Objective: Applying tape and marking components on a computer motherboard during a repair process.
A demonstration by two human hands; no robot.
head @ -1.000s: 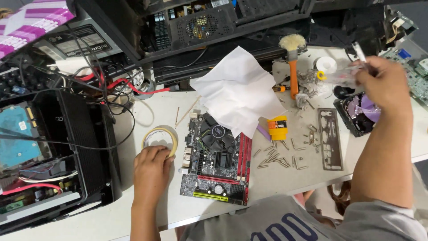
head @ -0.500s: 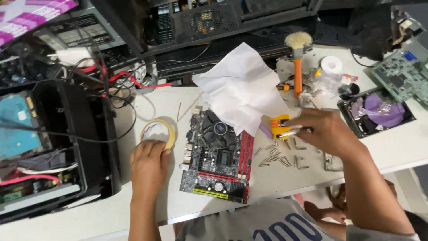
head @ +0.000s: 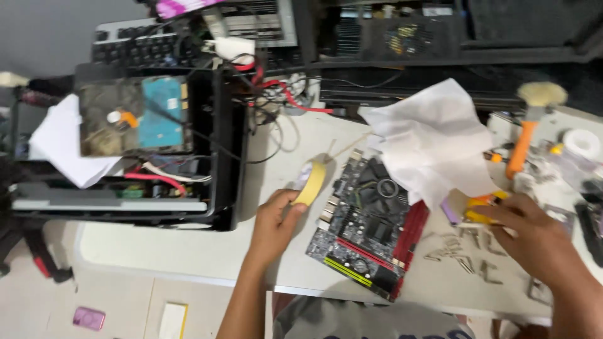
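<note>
My left hand (head: 274, 221) grips a roll of yellowish tape (head: 310, 182) and tilts it up on edge, just left of a black motherboard (head: 370, 226) with red slots that lies on the white table (head: 188, 251). My right hand (head: 534, 235) reaches down over a small yellow tool (head: 480, 210) at the motherboard's right, fingertips on it. A crumpled white tissue (head: 433, 141) covers the board's upper right corner. Several small metal slot covers (head: 461, 257) lie scattered under my right hand.
An open black computer case (head: 144, 150) with a hard drive (head: 157, 113) and red and black cables (head: 282, 94) sits at the left. An orange-handled brush (head: 531, 125) and a white tape roll (head: 581, 143) lie far right. More cases stand behind.
My left hand has lifted the tape roll off the table and tipped it on edge. My right hand came back from the far right to the yellow tool. The camera has swung left.
</note>
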